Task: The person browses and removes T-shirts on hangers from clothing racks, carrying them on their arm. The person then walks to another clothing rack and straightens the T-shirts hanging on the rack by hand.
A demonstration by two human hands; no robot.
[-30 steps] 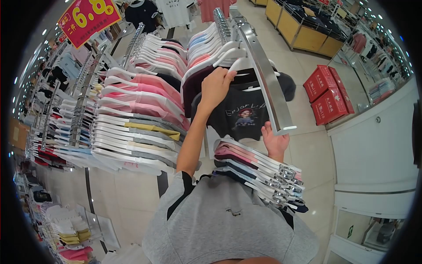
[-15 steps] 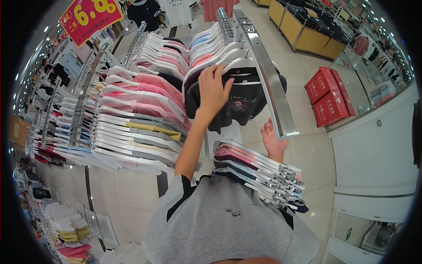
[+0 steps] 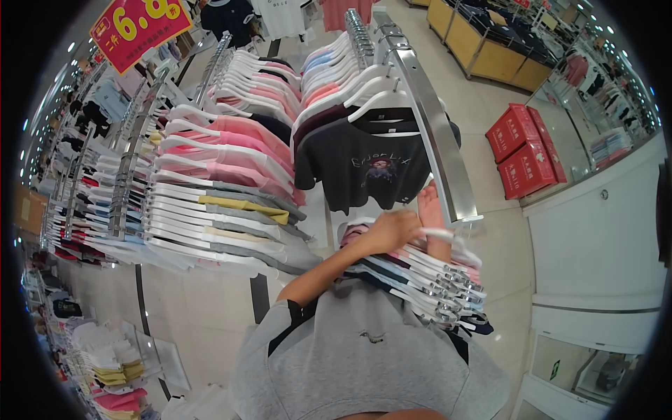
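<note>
A stack of garments on white hangers (image 3: pixel 437 276) lies across my right forearm, against my front. My left hand (image 3: pixel 395 231) is over the far end of this stack, closed on a white hanger (image 3: pixel 442 234) that is blurred by motion. Part of a pink garment (image 3: pixel 355 232) shows beside it. My right hand (image 3: pixel 429 204) is palm up beyond the stack, its fingers stretched out, close to the rail's end. Just ahead, a dark printed T-shirt (image 3: pixel 364 164) hangs on the rack with its front toward me.
A metal rail (image 3: pixel 434 126) juts toward me at the right, with white-hangered clothes along it. Pink shirts (image 3: pixel 227 143) and other garments fill the rack at left. Red boxes (image 3: pixel 521 150) sit on the floor at right, near a white cabinet (image 3: pixel 595 238).
My left hand has come down from the dark T-shirt on the rail to the stack on my right arm. The T-shirt now hangs flatter, its print in full view.
</note>
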